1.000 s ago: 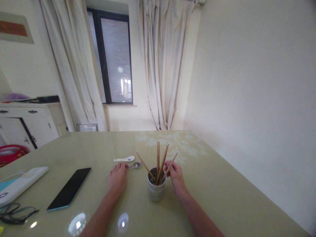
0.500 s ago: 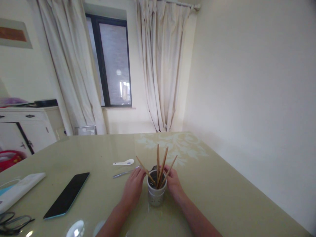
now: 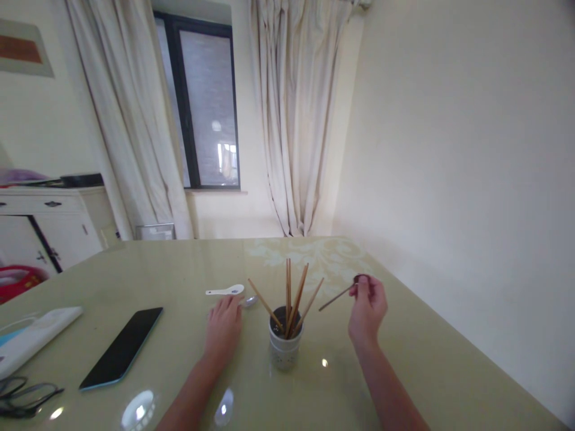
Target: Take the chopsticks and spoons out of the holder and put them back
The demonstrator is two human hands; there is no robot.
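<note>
A white perforated holder (image 3: 284, 352) stands on the table with several wooden chopsticks (image 3: 291, 294) fanned out of it. My right hand (image 3: 366, 311) is raised to the right of the holder and pinches a small dark-headed spoon (image 3: 341, 294), whose thin handle points down-left toward the chopsticks. My left hand (image 3: 223, 329) lies flat on the table left of the holder, fingertips over the handle of a metal spoon (image 3: 250, 300); only the spoon's bowl shows. A white ceramic spoon (image 3: 225, 291) lies just beyond it.
On the pale green glass-topped table (image 3: 404, 353), a black phone (image 3: 119, 348) lies at the left, then a white flat case (image 3: 36, 335) and glasses (image 3: 22, 396) near the front-left edge. A wall runs close along the table's right side; a white cabinet (image 3: 49, 224) stands at the far left.
My right hand left the holder and rose to the right holding the dark spoon. My left hand went to the holder, then drew back onto the metal spoon.
</note>
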